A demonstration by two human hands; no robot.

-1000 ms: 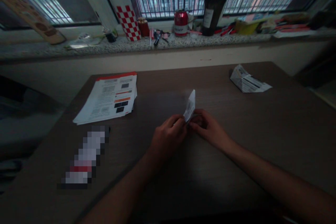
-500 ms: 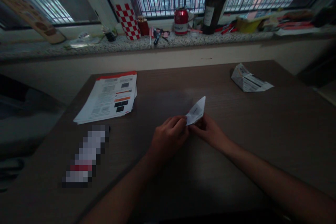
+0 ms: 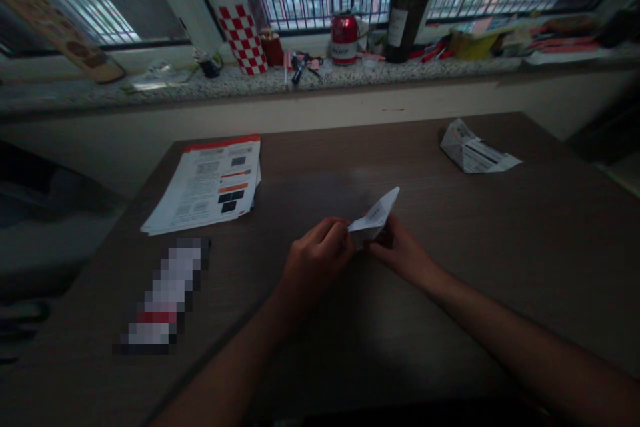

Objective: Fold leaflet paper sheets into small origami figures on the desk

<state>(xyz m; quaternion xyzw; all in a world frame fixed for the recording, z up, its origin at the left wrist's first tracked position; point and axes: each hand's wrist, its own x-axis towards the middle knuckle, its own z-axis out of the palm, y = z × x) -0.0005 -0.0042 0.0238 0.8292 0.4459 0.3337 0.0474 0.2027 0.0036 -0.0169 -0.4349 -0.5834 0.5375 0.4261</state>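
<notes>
A small folded sheet of paper is held between my two hands above the middle of the table, its pointed tip rising to the upper right. My left hand is closed on its left end, the fingers curled. On the right side, my right hand pinches the paper near its lower edge; some of those fingers are hidden behind it. Further back on the right lies another folded paper piece, printed with text and standing partly raised from the table.
A stack of printed sheets lies at the table's back left. A pixelated oblong object is in front of it. On the windowsill stand a checkered white bottle, a red can, a dark cup and clutter. The table is dark wood.
The folded paper has tilted and opened a little, showing more of its lower face. Its tip has shifted slightly right. Both hands keep their hold, with the left moved slightly left.
</notes>
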